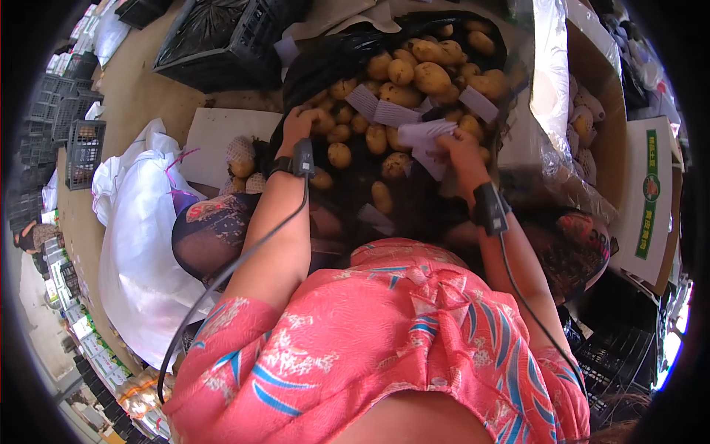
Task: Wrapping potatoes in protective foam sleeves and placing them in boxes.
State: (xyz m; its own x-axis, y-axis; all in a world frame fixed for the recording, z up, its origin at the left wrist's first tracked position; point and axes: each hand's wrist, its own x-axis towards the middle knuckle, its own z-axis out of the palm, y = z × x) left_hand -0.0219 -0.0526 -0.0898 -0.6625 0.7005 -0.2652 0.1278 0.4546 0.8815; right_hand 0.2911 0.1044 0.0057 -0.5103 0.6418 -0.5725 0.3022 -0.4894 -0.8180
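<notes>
Many potatoes (432,78) lie in a heap on a black plastic sheet (333,55) before me. My left hand (301,123) is at the heap's left edge, its fingers at a potato (323,123); whether it grips that potato is unclear. My right hand (461,145) pinches a white foam net sleeve (426,133) over the right part of the heap. Flat foam net sleeves (396,113) lie on the potatoes, one of them (480,104) near the heap's right side. Netted potatoes (241,161) sit left of my left forearm.
A black plastic crate (216,72) stands at the upper left, and a large white sack (133,261) at my left. On the right, a cardboard box (599,72) lined with clear plastic holds netted potatoes (583,125). A person (37,236) is at the far left, beyond stacked crates.
</notes>
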